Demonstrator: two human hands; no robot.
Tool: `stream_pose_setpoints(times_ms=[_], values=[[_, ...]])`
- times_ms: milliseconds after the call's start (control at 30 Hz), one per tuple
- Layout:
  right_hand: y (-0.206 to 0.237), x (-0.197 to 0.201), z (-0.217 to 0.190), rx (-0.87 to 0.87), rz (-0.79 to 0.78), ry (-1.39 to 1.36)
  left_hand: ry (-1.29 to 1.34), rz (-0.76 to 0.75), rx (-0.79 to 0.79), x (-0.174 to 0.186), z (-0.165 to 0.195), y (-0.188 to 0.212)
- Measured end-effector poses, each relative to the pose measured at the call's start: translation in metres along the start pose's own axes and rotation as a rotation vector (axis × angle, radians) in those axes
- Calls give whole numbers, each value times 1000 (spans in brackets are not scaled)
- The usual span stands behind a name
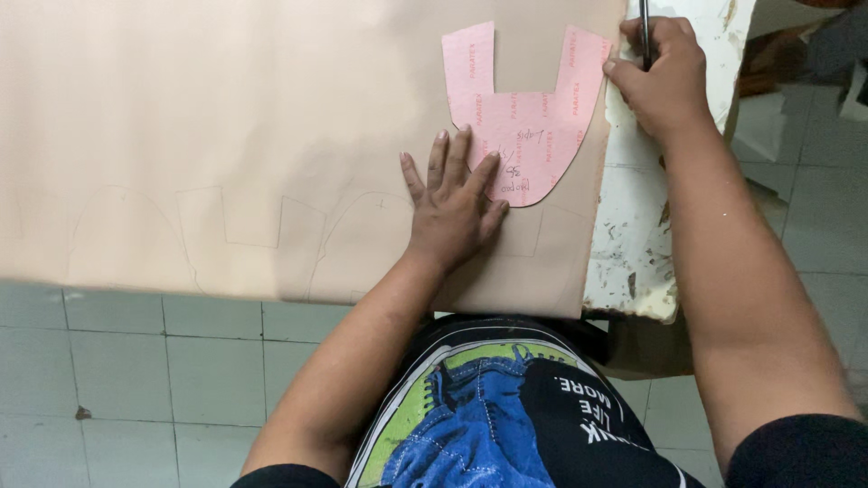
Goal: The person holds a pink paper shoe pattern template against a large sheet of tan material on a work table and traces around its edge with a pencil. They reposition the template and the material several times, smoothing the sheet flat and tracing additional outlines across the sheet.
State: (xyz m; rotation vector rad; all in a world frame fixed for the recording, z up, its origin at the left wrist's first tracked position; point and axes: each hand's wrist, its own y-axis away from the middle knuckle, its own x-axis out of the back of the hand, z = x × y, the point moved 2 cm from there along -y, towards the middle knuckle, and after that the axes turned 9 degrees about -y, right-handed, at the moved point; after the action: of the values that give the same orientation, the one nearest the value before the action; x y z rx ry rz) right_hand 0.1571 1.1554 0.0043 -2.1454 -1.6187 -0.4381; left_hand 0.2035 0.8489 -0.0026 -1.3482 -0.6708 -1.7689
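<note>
While the left hand lies flat, fingers spread, on the lower edge of the pink U-shaped card template, the right hand is closed round a thin dark pen just beside the template's right prong.

- Template: sits on the large tan sheet of leather-like material, near its right edge, prongs pointing away from the person. Handwriting on it, not copied.
- Sheet: faint traced outlines of the same shape to the left of the hand. Overhangs the worn white table w/ chipped paint on the near side; grey tiled floor below.
- L hand: open, grips nothing, presses only w/ palm and fingertips.
- R hand: shut on pen; tip hidden, can't tell if it touches the sheet.

Risks, as judged:
- Only the template's lower part is pinned, so the prongs could pivot or lift under pen pressure, giving a skewed line.
- Template sits close to the sheet edge; the outline may run off it.
- Overhanging sheet could sag or slide, dragging the template along.
</note>
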Motion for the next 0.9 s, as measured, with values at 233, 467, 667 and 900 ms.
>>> stream_pose_setpoints(times_ms=[233, 467, 667, 900], values=[[3, 4, -62, -169, 103, -365, -54, -166, -96, -14, 27, -14], [33, -46, -132, 93, -491, 96, -623, -43, -270, -46, 87, -18], [36, -69, -131, 25, -655, 304, -583, -261, -427, -56, 96, -24], [31, -27, -62, 42, -77, -139, -268, 51, -231, -26, 55, -19]])
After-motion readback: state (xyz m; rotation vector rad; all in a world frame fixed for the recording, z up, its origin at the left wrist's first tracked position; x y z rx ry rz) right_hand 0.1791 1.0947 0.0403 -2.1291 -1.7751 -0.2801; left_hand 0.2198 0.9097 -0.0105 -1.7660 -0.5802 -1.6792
